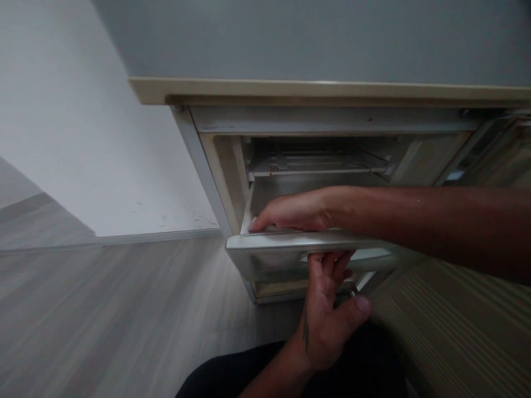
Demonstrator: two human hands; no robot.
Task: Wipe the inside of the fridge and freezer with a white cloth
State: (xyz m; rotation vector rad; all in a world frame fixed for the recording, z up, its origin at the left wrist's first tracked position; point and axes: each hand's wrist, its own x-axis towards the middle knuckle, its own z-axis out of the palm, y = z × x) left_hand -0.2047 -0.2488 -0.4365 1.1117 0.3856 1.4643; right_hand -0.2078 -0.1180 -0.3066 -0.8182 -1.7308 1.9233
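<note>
A white drawer [290,241] is pulled partway out of an appliance that looks like a small freezer. My left hand [327,320] comes from below, palm up, its fingers hooked into the handle slot of the drawer front and its thumb sticking out to the right. My right hand [294,211] reaches in over the front edge from the right, inside the drawer near its left wall. The fingers of that hand curl downward, and their tips are mostly hidden. I cannot make out what lies under them.
Above the drawer is a wire shelf [319,160] inside the compartment. A grey top [315,44] overhangs the opening. The open door [464,309] stands to the right. On the left are a white wall [124,166] and a wood-look floor [145,315].
</note>
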